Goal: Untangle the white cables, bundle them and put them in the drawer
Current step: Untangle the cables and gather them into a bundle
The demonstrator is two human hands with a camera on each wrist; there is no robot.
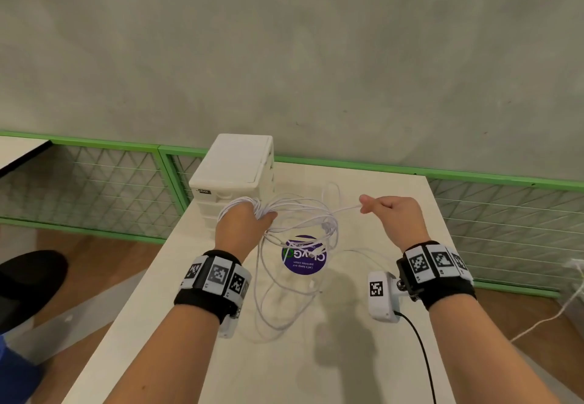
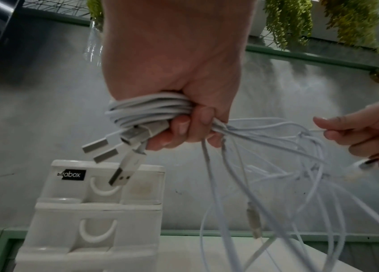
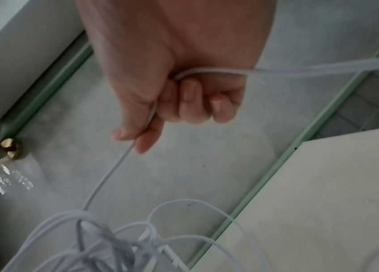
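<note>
At frame centre, left hand (image 1: 245, 223) grips coiled white cables (image 2: 148, 108); right hand (image 1: 392, 214) pinches one strand. Hard pulling risks tightening the knot (image 1: 327, 229) or dragging coils loose.

Thin white cables (image 2: 151, 108): smooth plastic sheath, bright metal plug ends. Small white drawer unit (image 2: 95, 211): glossy plastic. Pale desk (image 1: 347, 356): smooth, matt. Grey wall (image 1: 284, 40): rough, matt.

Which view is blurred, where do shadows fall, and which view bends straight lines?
Right wrist view: soft, the cable strand smeared. Head view: arm shadows fall on the table; the green rail bows. Left wrist view: sharp USB plugs.
</note>
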